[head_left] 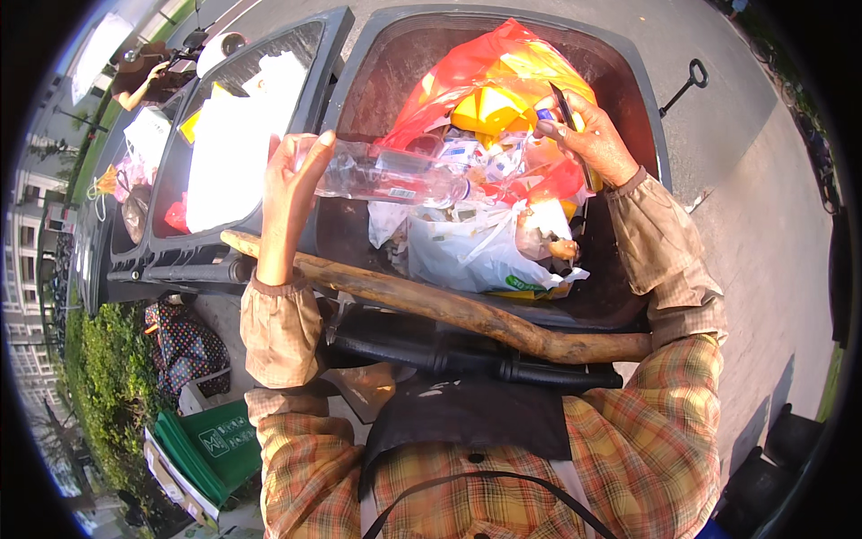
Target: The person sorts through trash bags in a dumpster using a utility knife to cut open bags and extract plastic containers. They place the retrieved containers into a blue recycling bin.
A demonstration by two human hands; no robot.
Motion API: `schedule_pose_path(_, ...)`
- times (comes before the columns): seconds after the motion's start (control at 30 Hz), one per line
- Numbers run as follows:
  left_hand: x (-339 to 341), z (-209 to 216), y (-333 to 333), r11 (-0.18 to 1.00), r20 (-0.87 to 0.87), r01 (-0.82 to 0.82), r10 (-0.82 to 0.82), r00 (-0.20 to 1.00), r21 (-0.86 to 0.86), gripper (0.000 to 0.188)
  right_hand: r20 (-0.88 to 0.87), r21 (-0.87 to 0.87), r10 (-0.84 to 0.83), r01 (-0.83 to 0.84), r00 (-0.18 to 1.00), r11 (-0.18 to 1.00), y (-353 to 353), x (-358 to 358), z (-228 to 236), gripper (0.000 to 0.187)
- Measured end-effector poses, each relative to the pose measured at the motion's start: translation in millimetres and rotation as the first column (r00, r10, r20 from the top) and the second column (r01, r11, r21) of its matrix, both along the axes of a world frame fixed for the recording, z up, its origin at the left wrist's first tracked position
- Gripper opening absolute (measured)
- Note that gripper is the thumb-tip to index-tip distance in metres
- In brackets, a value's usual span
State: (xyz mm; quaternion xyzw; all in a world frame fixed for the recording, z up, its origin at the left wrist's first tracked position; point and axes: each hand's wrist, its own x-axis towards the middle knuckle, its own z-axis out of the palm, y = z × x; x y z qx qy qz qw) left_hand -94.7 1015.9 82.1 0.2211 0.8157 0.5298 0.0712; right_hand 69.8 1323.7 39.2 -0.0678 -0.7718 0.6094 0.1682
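My left hand (294, 184) is closed on the base end of a clear plastic bottle (382, 172), held sideways over an open grey bin (355, 81). The bottle's neck points right. My right hand (588, 135) is closed around a thin dark stick-like tool (566, 110); its exact kind is not clear. A small blue piece (545, 114) shows by its fingertips. Below the hands, the bin holds a red-orange plastic bag (485, 58), a yellow piece (492, 110), crumpled wrappers and a white plastic bag (467, 247).
A long wooden stick (422, 304) lies across the bin's near side, over a black handle bar (431, 350). Left of it stands another full bin (337, 45). A green bin (211, 449), a dotted bag (184, 346) and a hedge are lower left. Another person (144, 76) is upper left.
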Motion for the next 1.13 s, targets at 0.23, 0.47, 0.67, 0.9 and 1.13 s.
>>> schedule_pose_path(0.23,19,42,-5,0.955,-0.247,-0.007,-0.069,0.967,-0.298,0.034,0.156,-0.169,-0.027,0.054,0.987,0.984,-5,-4,-9,0.026)
schedule_pose_path(0.47,24,59,-15,0.981,-0.298,0.068,-0.121,0.947,-0.183,0.029,0.2,-0.092,0.053,-0.035,0.978,0.995,-4,-11,-35,0.03)
schedule_pose_path(0.67,15,42,-9,0.996,-0.4,-0.056,0.023,0.916,-0.072,0.025,0.223,-0.187,0.092,-0.05,0.97,0.981,-21,-12,-33,0.034)
schedule_pose_path(0.9,10,26,-32,0.997,-0.422,-0.051,0.073,0.904,0.064,0.025,0.179,-0.162,0.123,-0.094,0.976,0.982,-55,-10,-24,0.035)
schedule_pose_path(1.13,30,43,-31,0.997,-0.39,-0.08,0.073,0.918,-0.003,0.036,0.228,-0.056,0.162,-0.153,0.96,0.987,-65,-13,-28,0.034)
